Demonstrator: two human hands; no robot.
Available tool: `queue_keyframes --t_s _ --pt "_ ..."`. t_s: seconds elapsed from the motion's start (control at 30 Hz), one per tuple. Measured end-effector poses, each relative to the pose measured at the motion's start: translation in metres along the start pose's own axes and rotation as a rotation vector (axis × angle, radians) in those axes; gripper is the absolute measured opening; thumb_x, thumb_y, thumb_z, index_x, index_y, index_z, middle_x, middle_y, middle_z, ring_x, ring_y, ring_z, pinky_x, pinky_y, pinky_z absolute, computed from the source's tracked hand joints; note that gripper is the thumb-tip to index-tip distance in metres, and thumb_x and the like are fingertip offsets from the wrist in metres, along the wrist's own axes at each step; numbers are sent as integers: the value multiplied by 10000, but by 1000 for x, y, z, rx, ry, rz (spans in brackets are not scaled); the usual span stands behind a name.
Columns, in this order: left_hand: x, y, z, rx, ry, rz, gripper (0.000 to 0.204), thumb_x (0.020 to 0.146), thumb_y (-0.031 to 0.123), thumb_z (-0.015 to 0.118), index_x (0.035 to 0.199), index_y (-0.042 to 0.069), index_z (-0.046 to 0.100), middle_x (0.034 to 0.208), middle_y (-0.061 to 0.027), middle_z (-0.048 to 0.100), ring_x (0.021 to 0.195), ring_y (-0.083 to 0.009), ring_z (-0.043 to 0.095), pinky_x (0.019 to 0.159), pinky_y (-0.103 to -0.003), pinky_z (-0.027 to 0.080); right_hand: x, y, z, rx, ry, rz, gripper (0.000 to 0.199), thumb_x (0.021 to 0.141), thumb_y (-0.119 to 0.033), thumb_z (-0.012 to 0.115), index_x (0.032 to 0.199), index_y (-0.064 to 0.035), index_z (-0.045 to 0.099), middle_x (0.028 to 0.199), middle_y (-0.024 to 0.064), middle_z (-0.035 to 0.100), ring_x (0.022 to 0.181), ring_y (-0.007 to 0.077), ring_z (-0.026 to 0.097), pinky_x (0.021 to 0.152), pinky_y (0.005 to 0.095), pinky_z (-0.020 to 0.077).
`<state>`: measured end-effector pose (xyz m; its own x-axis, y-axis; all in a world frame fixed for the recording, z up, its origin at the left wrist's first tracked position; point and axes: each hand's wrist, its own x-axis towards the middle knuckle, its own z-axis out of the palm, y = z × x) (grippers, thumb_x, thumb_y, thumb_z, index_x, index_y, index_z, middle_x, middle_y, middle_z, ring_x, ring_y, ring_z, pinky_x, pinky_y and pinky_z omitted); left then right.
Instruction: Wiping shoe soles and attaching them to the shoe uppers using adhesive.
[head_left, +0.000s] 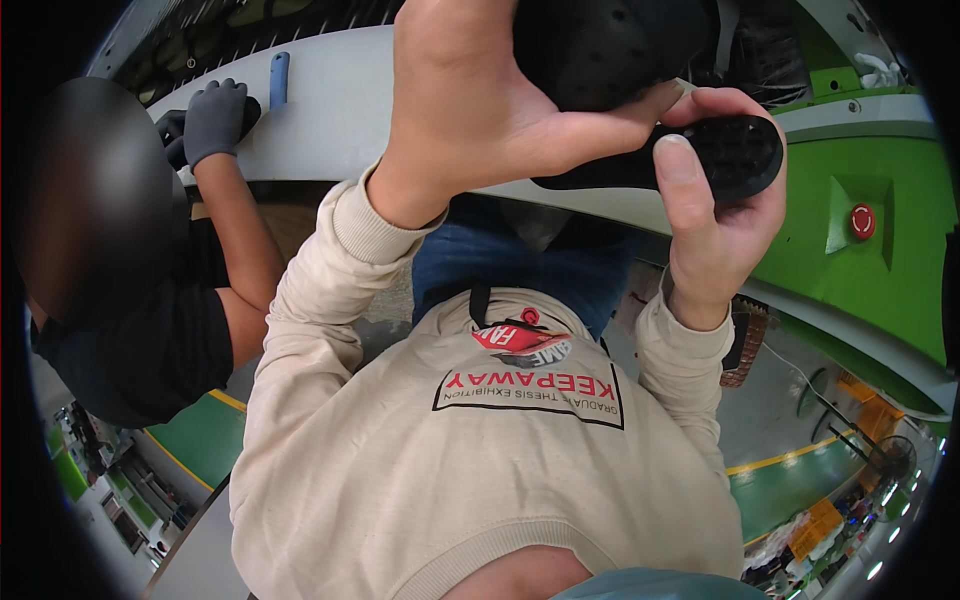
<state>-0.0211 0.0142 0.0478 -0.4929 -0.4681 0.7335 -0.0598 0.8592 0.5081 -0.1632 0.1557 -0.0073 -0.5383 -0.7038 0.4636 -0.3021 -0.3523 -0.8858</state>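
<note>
My left hand (470,115) is raised over the worktable, its thumb stretched along the lower edge of a black rounded piece (590,45) with small dark dots on it. Its other fingers are cut off at the top or hidden behind that piece. My right hand (715,200) is closed around the rounded end of a long black shoe sole (740,155) with a blocky tread. The right thumb presses on the tread, and the fingers curl behind it. The sole's narrow part runs left beneath my left thumb. My two hands nearly touch at the left thumb's tip.
To the left, a co-worker's grey-gloved hand (215,115) rests on a black item on the white table (340,90). A blue-handled tool (279,80) lies beside it. Green machinery (830,270) with a red emergency button (863,222) stands to my right.
</note>
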Motion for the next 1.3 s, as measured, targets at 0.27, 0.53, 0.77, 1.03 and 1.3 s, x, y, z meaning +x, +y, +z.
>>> queue_keyframes --t_s 0.27,0.53,0.77,1.03,1.3 --pt "-9 -24 9 -97 73 174 836 720 204 976 1413 31 542 1292 -85 592 1121 -185 605 972 -302 501 7 2 12 56 19 -88 370 821 -56 871 1085 -19 614 934 70 709 838 127 682 777 281 575" --pt "-8 -30 3 -21 37 172 914 631 189 988 1421 36 553 1260 -98 582 1102 -230 592 977 -349 496 7 12 16 -67 144 -251 238 832 -19 853 804 -53 619 742 53 645 624 154 595 594 296 468" --pt "-3 -36 2 -78 49 239 864 590 157 977 1377 66 632 1266 -135 624 1214 -316 570 950 -402 554 14 19 18 -229 90 -438 255 839 -88 886 809 -52 636 741 45 647 603 183 574 572 301 452" --pt "-8 -46 -5 -205 -33 60 789 829 484 912 1404 41 604 1317 -143 550 1190 -267 567 1009 -366 483 4 22 46 87 147 -242 775 715 -250 1008 1344 9 638 1015 60 731 788 110 666 640 263 508" --pt "-5 -65 4 -243 146 49 647 1187 508 250 1374 10 619 1256 -112 582 1116 -205 563 1015 -320 428 12 18 64 -205 138 -361 691 715 -170 1003 1307 15 699 1148 108 689 1041 234 679 801 319 576"
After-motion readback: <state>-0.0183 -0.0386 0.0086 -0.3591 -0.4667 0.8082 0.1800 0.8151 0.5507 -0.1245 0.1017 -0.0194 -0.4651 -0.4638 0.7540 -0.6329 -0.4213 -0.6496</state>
